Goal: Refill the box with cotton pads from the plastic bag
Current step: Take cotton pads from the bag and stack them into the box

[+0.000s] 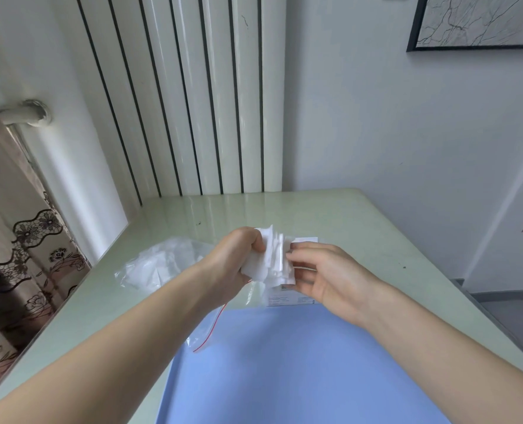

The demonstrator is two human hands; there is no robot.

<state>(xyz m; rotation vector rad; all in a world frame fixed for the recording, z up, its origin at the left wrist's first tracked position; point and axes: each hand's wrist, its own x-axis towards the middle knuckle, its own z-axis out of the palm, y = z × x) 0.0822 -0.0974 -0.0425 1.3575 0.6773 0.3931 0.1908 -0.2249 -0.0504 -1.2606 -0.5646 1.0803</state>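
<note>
Cotton pads (274, 260) sit in a loose, uneven stack above the table, gripped from the left by the left hand (235, 261), whose fingers curl round one end of the bundle. The right hand (318, 275) meets the stack from the other side, thumb and fingertips pinching its edge, probably to square up the pads so they will slide in as one block. Directly beneath them stands the box (290, 298), a small white carton largely hidden by the pads and the right hand; whether its top is open cannot be made out. Holding the bundle over the box keeps the drop short and any strays close by. The plastic bag (162, 264), clear with a red zip strip, lies slack on the pale green table (361, 221) to the left, with more white pads apparently left inside. A blue mat (300, 362) covers the near part of the table.
</note>
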